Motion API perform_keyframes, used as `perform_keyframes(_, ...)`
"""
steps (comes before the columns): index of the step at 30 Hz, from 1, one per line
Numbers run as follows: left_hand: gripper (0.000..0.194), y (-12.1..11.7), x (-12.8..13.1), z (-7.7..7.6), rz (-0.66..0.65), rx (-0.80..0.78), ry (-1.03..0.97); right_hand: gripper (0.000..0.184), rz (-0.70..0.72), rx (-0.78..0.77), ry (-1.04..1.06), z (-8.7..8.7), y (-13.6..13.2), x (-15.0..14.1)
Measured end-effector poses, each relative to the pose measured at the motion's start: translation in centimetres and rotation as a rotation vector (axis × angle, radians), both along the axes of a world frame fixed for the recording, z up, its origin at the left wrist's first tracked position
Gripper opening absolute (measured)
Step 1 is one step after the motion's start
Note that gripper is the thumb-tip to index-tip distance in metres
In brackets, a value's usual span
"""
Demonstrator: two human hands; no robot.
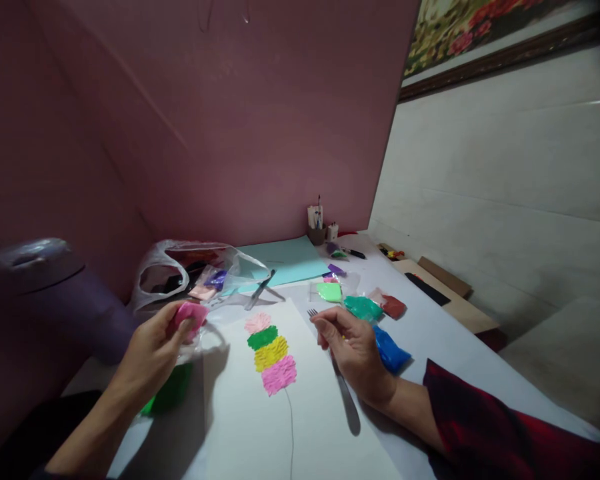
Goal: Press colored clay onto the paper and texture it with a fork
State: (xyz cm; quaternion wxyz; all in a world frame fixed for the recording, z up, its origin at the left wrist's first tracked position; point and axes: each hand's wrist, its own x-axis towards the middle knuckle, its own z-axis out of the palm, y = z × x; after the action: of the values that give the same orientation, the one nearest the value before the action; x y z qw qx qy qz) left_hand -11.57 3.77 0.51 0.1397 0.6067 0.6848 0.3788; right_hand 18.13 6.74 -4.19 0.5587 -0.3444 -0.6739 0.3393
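Raised over the left side of the paper, my left hand (153, 353) pinches a piece of bright pink modelling clay (192, 319), with some clear wrapping below it. My right hand (353, 350) is closed round a metal fork (349, 407); its tines poke out beyond the fingertips and its handle hangs below the palm. Between both hands lies white paper (245, 433) bearing a row of textured clay patches: pale pink (258, 323), green (263, 338), yellow (271, 353) and pink (279, 375). From the lowest patch a thin drawn line (293, 433) runs down.
Clay packets in light green (329, 292), teal (363, 308), red-brown (394, 307) and blue (391, 350) lie at right. A green packet (173, 390) sits under my left arm. Behind are a plastic bag (163, 267), a utility knife (260, 290), a turquoise sheet (285, 257) and a pen cup (317, 233).
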Motion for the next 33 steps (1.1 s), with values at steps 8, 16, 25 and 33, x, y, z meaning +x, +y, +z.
perform_keyframes(8,0.050,0.0,1.3,-0.7,-0.009,0.002,-0.479,0.011,0.011,0.045,-0.069,0.0,-0.3,0.4)
perform_keyframes(16,0.041,-0.3,2.8,0.1,-0.044,-0.049,-0.863,0.010,0.005,0.172,-0.136,0.1,-0.1,0.6)
perform_keyframes(25,0.054,-1.1,4.1,1.0,-0.004,-0.029,-1.063,0.007,-0.183,0.352,-0.077,1.0,1.5,0.8)
perform_keyframes(33,0.048,-1.0,4.1,0.3,-0.091,-0.136,-0.934,0.009,-0.331,0.477,-0.150,2.2,3.0,2.4)
